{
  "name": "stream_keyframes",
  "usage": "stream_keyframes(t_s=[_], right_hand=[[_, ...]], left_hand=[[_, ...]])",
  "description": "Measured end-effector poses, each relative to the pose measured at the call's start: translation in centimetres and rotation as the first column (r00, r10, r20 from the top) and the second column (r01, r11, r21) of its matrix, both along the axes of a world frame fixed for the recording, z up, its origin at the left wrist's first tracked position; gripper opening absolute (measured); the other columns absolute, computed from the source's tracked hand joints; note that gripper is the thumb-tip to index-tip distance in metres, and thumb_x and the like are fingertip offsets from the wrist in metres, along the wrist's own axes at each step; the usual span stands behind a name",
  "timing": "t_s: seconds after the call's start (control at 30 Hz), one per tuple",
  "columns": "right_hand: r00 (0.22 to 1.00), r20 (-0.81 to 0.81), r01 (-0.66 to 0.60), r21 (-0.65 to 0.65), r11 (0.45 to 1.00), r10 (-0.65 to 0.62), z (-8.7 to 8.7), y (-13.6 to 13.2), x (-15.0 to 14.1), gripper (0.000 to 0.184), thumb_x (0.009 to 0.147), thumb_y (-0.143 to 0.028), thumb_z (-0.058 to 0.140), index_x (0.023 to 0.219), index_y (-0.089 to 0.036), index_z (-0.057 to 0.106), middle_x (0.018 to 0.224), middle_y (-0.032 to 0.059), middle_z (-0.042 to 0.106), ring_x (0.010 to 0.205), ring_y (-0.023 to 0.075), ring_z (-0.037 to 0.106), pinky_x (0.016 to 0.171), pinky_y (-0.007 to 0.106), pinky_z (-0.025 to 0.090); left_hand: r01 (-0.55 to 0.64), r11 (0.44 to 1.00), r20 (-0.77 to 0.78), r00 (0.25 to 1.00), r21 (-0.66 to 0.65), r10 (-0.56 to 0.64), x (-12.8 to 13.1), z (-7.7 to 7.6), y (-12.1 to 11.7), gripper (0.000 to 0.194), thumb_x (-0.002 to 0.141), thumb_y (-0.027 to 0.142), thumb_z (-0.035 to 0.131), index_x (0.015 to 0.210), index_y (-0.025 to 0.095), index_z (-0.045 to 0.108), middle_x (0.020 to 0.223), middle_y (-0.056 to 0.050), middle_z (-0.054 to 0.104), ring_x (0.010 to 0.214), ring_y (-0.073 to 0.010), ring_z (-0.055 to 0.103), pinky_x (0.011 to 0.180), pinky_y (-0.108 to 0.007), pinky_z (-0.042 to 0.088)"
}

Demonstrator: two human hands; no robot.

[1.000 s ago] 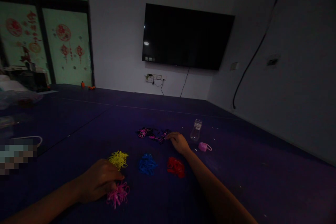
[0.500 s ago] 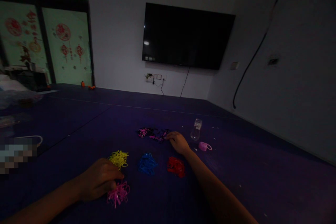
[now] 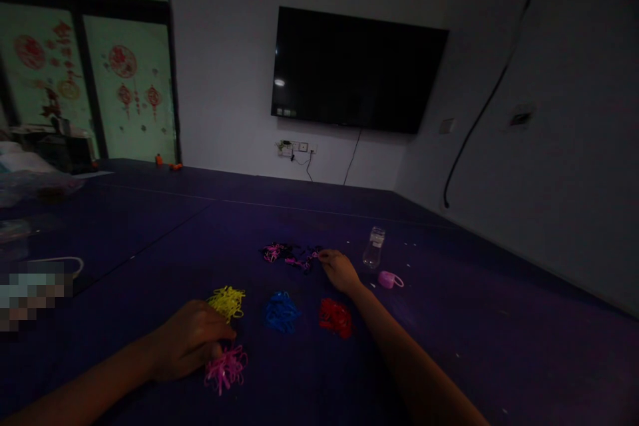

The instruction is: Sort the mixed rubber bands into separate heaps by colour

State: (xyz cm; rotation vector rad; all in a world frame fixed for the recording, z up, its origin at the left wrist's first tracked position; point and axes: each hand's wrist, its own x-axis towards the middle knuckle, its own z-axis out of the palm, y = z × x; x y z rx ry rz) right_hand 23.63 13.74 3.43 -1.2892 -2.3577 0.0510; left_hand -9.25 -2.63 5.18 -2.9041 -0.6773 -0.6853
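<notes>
And my right hand point(image 3: 340, 271) has drawn its fingertips back slightly at the right end of the mixed black-and-pink rubber bands point(image 3: 301, 263); fingers bent, whether they're pinching one I can't tell. My left hand point(image 3: 192, 338) stays put, fingers curled, between the yellow rubber bands point(image 3: 227, 303) and pink rubber bands point(image 3: 225, 369), its grip unclear. Blue rubber bands point(image 3: 282, 312) and red rubber bands point(image 3: 335, 318) lie nearer me on the purple surface point(image 3: 279, 386), clear bottle point(image 3: 373, 249) and pink cap point(image 3: 386, 279) off to the right!
</notes>
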Motion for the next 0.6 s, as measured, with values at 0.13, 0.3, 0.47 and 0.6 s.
stream_keyframes(t_s=[0.13, 0.3, 0.47, 0.6], right_hand=[[0.958, -0.287, -0.023, -0.042, 0.999, 0.01, -0.7, 1.4, 0.8, 0.036, 0.075, -0.011, 0.042, 0.095, -0.018, 0.071, 0.107, 0.007, 0.065, 0.101, 0.019, 0.057, 0.092, 0.032, 0.041], [0.723, -0.69, -0.107, -0.162, 0.981, -0.034, -0.9, 2.9, 2.0, 0.024, 0.069, -0.023, 0.051, 0.075, -0.02, 0.073, 0.094, 0.0053, 0.069, 0.092, 0.021, 0.061, 0.087, 0.035, 0.045], [0.419, -0.888, -0.229, -0.303, 0.925, -0.187, -0.3, 2.5, 1.8, 0.021, 0.06, -0.033, 0.062, 0.069, -0.018, 0.073, 0.091, 0.0079, 0.071, 0.092, 0.0253, 0.061, 0.081, 0.036, 0.046], [0.373, -0.911, -0.325, -0.303, 0.896, -0.173, 0.4, 1.9, 0.5, 0.023, 0.058, -0.034, 0.064, 0.072, -0.018, 0.074, 0.095, 0.0082, 0.07, 0.093, 0.0246, 0.061, 0.079, 0.033, 0.045]], left_hand=[[-0.004, 1.0, 0.013, 1.0, 0.019, 0.003, 0.0, -0.1, 0.1, 0.058, 0.096, 0.048, 0.009, 0.096, 0.019, 0.059, 0.07, -0.004, 0.064, 0.06, -0.0147, 0.058, 0.06, -0.024, 0.044], [-0.006, 1.0, 0.023, 1.0, 0.027, 0.005, -0.1, -0.2, 0.0, 0.055, 0.097, 0.047, 0.011, 0.099, 0.019, 0.059, 0.073, -0.004, 0.066, 0.062, -0.0148, 0.06, 0.061, -0.025, 0.045], [-0.002, 1.0, 0.019, 1.0, 0.02, 0.002, -0.2, -0.3, 0.0, 0.055, 0.097, 0.046, 0.011, 0.099, 0.019, 0.059, 0.074, -0.004, 0.065, 0.062, -0.0148, 0.059, 0.061, -0.025, 0.045], [-0.012, 1.0, 0.006, 1.0, -0.014, 0.012, -0.1, -0.3, 0.1, 0.057, 0.096, 0.047, 0.01, 0.098, 0.019, 0.059, 0.072, -0.004, 0.064, 0.061, -0.0146, 0.058, 0.061, -0.024, 0.045]])
